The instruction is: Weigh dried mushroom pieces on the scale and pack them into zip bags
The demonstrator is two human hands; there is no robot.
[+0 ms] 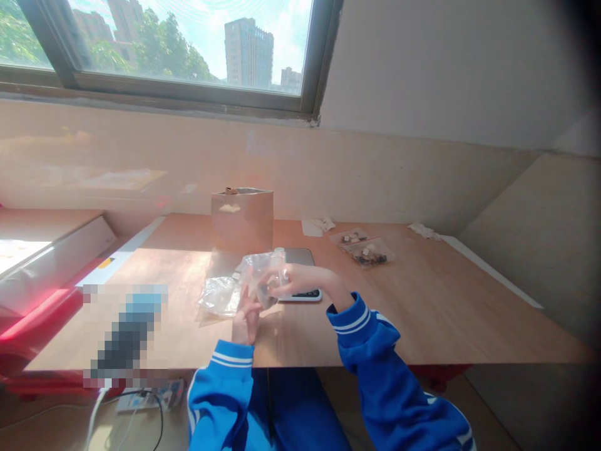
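Observation:
A clear plastic bag point(257, 264) is held up between my two hands, just over the table. My left hand point(246, 316) grips it from below on the left side. On the right, my right hand point(304, 279) has its fingers curled at the bag; whether they also hold something inside the clear film cannot be made out. Partly hidden behind the right hand is a flat device like a kitchen scale point(300, 257), with dark buttons along its near edge. Another crumpled clear bag point(218, 297) lies on the table beside my left hand.
A brown paper bag point(241, 220) stands at the back. Two zip bags of small pieces point(370, 254) lie to the right, with white scraps point(425, 232) further over. A blurred-out device point(129, 332) with a cable sits at the left edge, above a power strip point(150, 397).

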